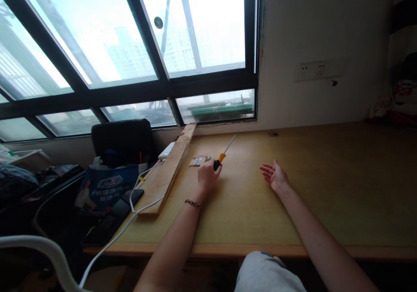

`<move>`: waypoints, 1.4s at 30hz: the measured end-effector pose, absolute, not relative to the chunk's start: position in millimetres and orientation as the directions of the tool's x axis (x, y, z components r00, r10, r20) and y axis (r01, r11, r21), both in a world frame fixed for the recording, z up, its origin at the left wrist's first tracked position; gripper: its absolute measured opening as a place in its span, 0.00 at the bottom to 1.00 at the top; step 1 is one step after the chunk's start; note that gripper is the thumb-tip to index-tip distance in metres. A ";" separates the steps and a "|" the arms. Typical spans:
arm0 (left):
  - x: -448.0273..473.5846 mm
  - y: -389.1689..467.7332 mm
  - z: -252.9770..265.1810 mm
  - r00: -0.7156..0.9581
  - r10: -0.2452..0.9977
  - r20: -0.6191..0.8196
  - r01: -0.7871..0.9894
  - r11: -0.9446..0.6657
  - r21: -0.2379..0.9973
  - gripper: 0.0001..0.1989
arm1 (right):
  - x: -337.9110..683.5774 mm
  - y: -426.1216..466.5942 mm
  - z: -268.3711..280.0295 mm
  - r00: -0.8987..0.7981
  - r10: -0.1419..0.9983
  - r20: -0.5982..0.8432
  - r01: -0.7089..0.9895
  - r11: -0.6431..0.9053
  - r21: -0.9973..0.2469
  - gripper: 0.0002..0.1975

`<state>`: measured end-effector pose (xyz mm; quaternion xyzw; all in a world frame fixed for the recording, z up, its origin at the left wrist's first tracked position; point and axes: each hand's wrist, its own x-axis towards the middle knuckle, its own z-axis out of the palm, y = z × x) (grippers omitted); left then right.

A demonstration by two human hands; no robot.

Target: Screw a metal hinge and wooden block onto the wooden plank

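Observation:
My left hand (207, 177) is closed around the black and yellow handle of a screwdriver (222, 156), whose metal shaft points up and away to the right. Just beyond that hand a small flat piece with light rectangles on it (196, 161) lies on the table; my fingers partly cover its right side, and its kind is unclear. To the right, my right hand (274, 177) hovers over or rests on the tabletop, palm turned inward, fingers stretched out and holding nothing. A braided bracelet (193, 203) circles my left wrist.
A long wooden board (169, 172) lies along the left of the table (241, 214), with a white cable (132, 198) running over it. Left of it are a blue bag (109, 188) and a black chair (124, 138). Wall sockets (312, 70) sit behind.

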<state>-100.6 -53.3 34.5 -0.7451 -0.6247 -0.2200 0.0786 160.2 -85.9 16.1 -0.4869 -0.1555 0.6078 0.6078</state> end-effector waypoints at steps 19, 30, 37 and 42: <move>-111.0 -37.8 16.6 -0.192 0.949 0.248 0.963 0.134 0.235 0.21 | 147.2 -96.0 11.3 0.258 0.938 -0.233 -0.369 -0.128 -0.921 0.19; -104.1 -44.2 24.7 -0.245 0.942 0.230 0.952 0.189 0.239 0.23 | 144.7 -96.5 10.7 0.229 0.954 -0.194 -0.282 -0.126 -0.951 0.19; -99.8 -48.4 27.1 -0.225 0.959 0.172 0.952 0.179 0.249 0.25 | 143.8 -94.8 8.7 0.221 0.958 -0.184 -0.255 -0.126 -0.959 0.18; -97.8 -50.0 28.8 -0.211 0.965 0.152 0.957 0.173 0.233 0.24 | 143.6 -94.5 7.3 0.220 0.960 -0.171 -0.252 -0.113 -0.961 0.18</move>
